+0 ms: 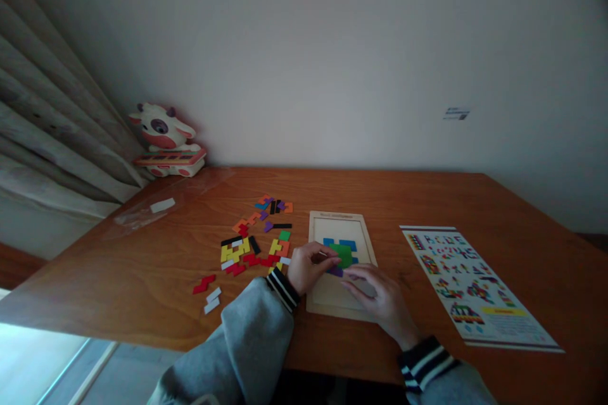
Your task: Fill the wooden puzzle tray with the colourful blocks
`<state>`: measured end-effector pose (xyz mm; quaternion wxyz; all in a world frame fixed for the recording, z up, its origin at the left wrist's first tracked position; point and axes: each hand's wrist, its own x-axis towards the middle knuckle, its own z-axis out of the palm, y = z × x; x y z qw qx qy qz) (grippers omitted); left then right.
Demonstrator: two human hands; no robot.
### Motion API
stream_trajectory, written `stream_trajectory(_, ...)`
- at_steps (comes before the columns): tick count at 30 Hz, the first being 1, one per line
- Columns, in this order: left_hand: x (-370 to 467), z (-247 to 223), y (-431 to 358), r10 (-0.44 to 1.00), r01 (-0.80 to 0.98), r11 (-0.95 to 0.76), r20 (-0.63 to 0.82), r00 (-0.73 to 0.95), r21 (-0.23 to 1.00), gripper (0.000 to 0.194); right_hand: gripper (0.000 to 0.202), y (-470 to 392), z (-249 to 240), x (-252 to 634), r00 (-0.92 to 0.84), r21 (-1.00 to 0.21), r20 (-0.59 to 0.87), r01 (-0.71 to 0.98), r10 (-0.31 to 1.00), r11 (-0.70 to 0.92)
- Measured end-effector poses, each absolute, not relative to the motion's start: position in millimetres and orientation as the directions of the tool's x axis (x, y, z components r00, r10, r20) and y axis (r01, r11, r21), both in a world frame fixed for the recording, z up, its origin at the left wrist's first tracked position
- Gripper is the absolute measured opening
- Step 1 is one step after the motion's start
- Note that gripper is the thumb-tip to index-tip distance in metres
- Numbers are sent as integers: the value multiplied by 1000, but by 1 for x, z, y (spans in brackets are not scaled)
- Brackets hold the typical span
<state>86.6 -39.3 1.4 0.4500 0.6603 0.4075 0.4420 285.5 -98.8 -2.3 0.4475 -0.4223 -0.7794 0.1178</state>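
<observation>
Over one tray, two hands

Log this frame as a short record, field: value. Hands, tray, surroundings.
left hand: fingertips at green shape; firm grip unclear
right hand: beside purple piece, thumb and index apart
tray: light, framed, under both hands; blue pieces around green shape
left of tray: loose multicolored pieces
right of tray: printed sheet
back left: cow toy
surface: brown wooden table
</observation>
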Motion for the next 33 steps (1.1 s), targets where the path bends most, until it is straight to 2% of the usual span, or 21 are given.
stream_trajectory(4,89,1,-42,928,82,-232,195,318,969,37,21,-99,-5,285,-239,-565,589,561,772,605)
stream_trajectory(11,88,3,-46,871,122,-351,276,406,928,31,16,-98,-6,287,-249,-552,596,563,763,615)
stream_trajectory(20,87,2,-47,884,75,-261,207,420,962,34,17,-99,-12,292,-225,-557,579,592,783,582)
stream_trajectory(29,77,6,-45,790,-28,-317,281,545,948,32,17,-96,-8,291,-186,-572,583,596,791,563)
stream_trajectory(33,78,0,-40,845,-68,-203,210,492,977,37,20,-96,-7,289,-195,-571,578,597,792,563)
